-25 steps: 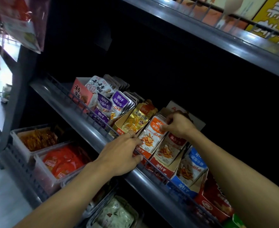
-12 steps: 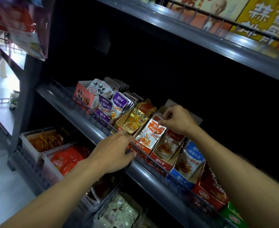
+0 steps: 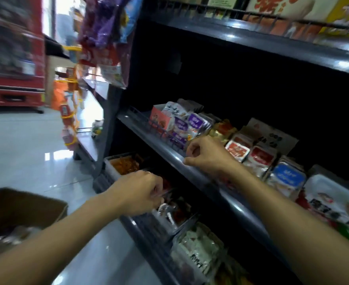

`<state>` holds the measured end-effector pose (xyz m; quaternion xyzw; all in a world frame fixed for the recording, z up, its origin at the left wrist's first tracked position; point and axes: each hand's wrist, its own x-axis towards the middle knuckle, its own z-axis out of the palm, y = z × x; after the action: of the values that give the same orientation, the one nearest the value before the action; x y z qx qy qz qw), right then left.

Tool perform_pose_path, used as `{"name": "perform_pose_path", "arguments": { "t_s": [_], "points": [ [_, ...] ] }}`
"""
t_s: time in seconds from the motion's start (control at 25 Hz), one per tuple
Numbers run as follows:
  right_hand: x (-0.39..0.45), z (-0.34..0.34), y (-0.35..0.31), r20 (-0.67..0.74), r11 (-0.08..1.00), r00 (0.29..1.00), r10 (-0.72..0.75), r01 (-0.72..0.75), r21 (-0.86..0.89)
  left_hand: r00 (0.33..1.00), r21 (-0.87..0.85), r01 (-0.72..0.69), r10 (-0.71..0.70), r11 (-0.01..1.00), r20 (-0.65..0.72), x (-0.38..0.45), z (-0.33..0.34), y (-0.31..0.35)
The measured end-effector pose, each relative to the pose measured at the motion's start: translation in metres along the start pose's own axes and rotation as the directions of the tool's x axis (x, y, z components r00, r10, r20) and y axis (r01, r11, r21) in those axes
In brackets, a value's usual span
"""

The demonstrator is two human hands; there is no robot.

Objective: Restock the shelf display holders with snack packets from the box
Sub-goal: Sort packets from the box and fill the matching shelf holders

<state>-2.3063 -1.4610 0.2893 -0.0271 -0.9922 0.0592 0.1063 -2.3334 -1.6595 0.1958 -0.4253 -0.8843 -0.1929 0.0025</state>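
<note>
The frame is smeared by motion, so fine detail is soft. The left hand (image 3: 137, 193) hangs at about seven o'clock of the picture, in front of the clear plastic bins (image 3: 169, 210) on the lower shelf; its fingers are curled inward, and whether that grip pinches anything I cannot tell. The right hand (image 3: 207, 156) sits near the centre, over the rounded front edge of the dark grey metal middle shelf (image 3: 165, 148), its grip loosely curled with nothing visibly held and the thumb close to the shelf lip. Behind it, toward two o'clock, the cardboard display holders stand in a row with small snack packets upright in them: purple-and-white packets (image 3: 190, 126) at the left, gold-and-red packets (image 3: 221, 130) next, then red-and-white packets (image 3: 249, 152) and blue-and-white packets (image 3: 286, 177) further right. The open brown cardboard box (image 3: 21, 212) rests on the pale glossy tiled floor (image 3: 25, 145) at eight o'clock, with blurred packets inside it. Bagged snacks (image 3: 105, 38) hang off the shelf end at eleven o'clock, and a red cabinet (image 3: 13, 52) stands at ten o'clock
</note>
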Motion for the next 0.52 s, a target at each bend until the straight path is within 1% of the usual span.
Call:
{"name": "perform_pose_path", "arguments": {
  "t_s": [0.16, 0.28, 0.4, 0.52],
  "points": [
    [0.0, 0.042, -0.068, 0.082, 0.984, 0.982, -0.171, 0.166, 0.07, 0.985, 0.042, 0.167, -0.169, 0.985, 0.037, -0.081, 0.004, -0.037],
    [0.004, 0.073, -0.122, 0.121, 0.952, 0.949, -0.291, 0.274, 0.139, 0.95, 0.096, 0.306, -0.31, 0.947, 0.027, -0.141, 0.01, -0.058],
    [0.008, 0.105, -0.177, 0.176, 0.908, 0.899, -0.402, 0.367, 0.202, 0.891, 0.101, 0.45, -0.454, 0.887, 0.02, -0.199, 0.013, -0.077],
    [0.015, 0.139, -0.228, 0.204, 0.867, 0.851, -0.483, 0.433, 0.246, 0.796, 0.068, 0.603, -0.605, 0.795, 0.011, -0.253, 0.024, -0.105]
  ]
}}
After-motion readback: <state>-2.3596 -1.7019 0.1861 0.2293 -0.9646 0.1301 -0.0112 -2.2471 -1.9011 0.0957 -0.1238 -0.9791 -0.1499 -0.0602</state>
